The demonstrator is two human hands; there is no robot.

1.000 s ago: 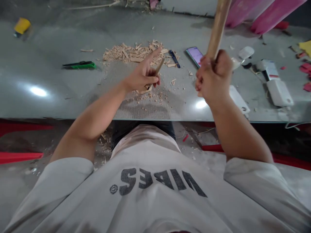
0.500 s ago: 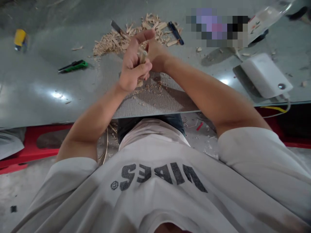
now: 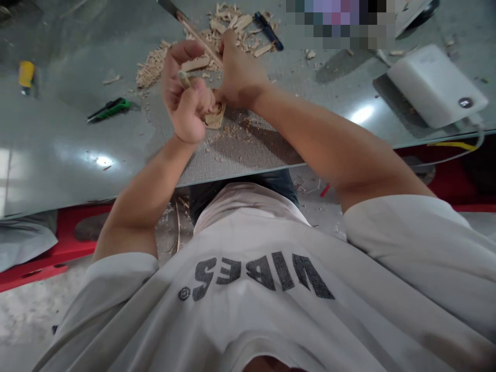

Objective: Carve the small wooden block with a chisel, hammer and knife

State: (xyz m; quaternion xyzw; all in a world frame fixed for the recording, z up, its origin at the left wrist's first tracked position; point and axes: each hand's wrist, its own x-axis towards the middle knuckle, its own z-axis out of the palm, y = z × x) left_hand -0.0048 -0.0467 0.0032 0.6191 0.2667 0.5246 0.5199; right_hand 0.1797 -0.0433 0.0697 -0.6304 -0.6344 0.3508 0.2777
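Note:
My left hand (image 3: 186,106) is closed around a pale piece of wood (image 3: 184,79), whose rounded end sticks up past the thumb. Below the fingers a broader wooden part (image 3: 215,118) shows; whether both are one piece is hidden. My right hand (image 3: 244,75) is close against it on the right, with its fingers mostly out of sight. From that hand a long thin tool (image 3: 199,39) with a brown shaft and a dark flat far end slants up to the left; its exact kind is unclear. Wood shavings (image 3: 153,67) are heaped behind both hands.
A dark blue pen-like object (image 3: 268,31) rests by the shavings. On the left are a green utility knife (image 3: 109,109) and a yellow object (image 3: 27,74). A white box with a cable (image 3: 436,85) stands on the right. The table's near edge (image 3: 248,173) crosses before my body.
My left hand has shifted left and turned, baring more of the broader wooden part. The thin tool now shows at greater length, reaching further up-left. The view has also tilted slightly.

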